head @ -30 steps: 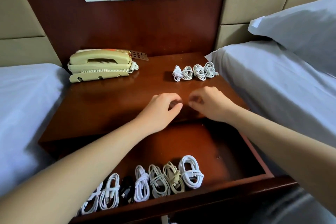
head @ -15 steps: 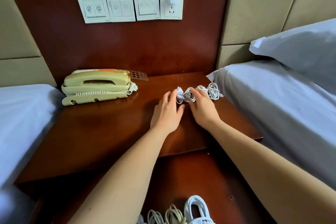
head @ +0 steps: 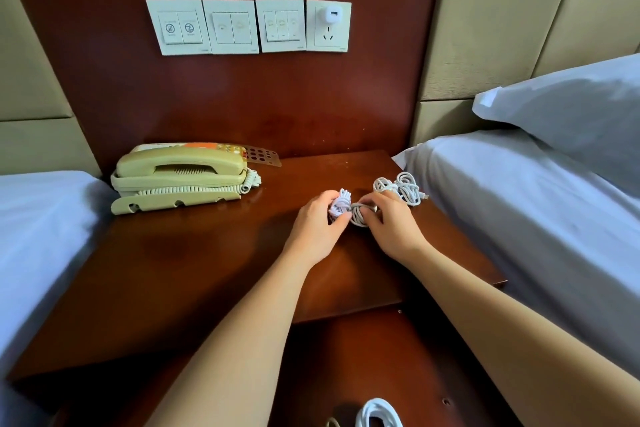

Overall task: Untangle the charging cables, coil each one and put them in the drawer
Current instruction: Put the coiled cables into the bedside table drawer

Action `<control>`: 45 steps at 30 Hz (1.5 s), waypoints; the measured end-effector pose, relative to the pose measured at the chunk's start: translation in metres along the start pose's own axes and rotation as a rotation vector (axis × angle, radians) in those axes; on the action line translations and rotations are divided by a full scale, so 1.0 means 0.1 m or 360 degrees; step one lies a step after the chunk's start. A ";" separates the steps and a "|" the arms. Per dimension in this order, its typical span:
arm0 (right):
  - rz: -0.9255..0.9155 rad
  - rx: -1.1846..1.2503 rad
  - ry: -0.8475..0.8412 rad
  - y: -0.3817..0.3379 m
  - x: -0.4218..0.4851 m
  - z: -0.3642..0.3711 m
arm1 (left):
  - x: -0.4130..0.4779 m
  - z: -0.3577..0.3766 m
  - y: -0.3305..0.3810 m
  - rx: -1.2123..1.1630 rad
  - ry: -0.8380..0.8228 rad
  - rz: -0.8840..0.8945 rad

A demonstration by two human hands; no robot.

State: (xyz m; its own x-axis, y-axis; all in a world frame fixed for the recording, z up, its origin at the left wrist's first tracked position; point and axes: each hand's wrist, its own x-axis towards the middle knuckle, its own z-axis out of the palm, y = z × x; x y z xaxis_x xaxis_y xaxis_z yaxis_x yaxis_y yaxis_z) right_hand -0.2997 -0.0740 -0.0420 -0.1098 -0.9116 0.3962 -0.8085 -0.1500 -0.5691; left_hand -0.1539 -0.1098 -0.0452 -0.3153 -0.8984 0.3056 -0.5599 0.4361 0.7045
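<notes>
Pick-up step, centre frame: left grip (head: 320,227) pinches a coiled cable (head: 341,203), right grip (head: 393,227) the adjacent coil (head: 360,217). Next: transfer both to drawer (head: 381,357).

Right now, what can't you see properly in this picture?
Head view only:
- Drawer: the bottom edge cuts it off, so its cable count is unknown.
- Cables between the left hand and right hand: fingers cover them; tangled or not, cannot tell.
- Wall switch symbols: too small to read.
- Telephone keypad: mostly hidden behind the handset.
</notes>
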 end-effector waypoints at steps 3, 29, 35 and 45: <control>-0.0028 0.0055 0.0012 -0.04 -0.13 -0.04 | -0.18 -0.09 0.00 -0.0062 -0.0013 0.0032; -0.0085 0.0135 -0.0535 -0.43 -1.27 -0.85 | -1.48 -0.26 0.54 0.0150 -0.0002 0.0063; 0.0014 -0.0082 -0.0794 -0.18 -1.59 -1.00 | -1.73 -0.03 0.76 0.0265 -0.0437 -0.0017; 0.0024 -0.0314 -0.1175 -0.02 -1.78 -0.83 | -1.88 0.24 0.81 0.0722 -0.0867 0.0066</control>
State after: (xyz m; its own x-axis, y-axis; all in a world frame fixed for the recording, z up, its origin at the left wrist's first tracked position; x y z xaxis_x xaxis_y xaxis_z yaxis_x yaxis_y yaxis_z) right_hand -0.3264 0.1205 -0.0510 0.2371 -0.9428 -0.2342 -0.9060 -0.1276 -0.4036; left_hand -0.1579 0.0953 -0.0610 -0.6154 -0.7789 -0.1210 -0.7655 0.5541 0.3270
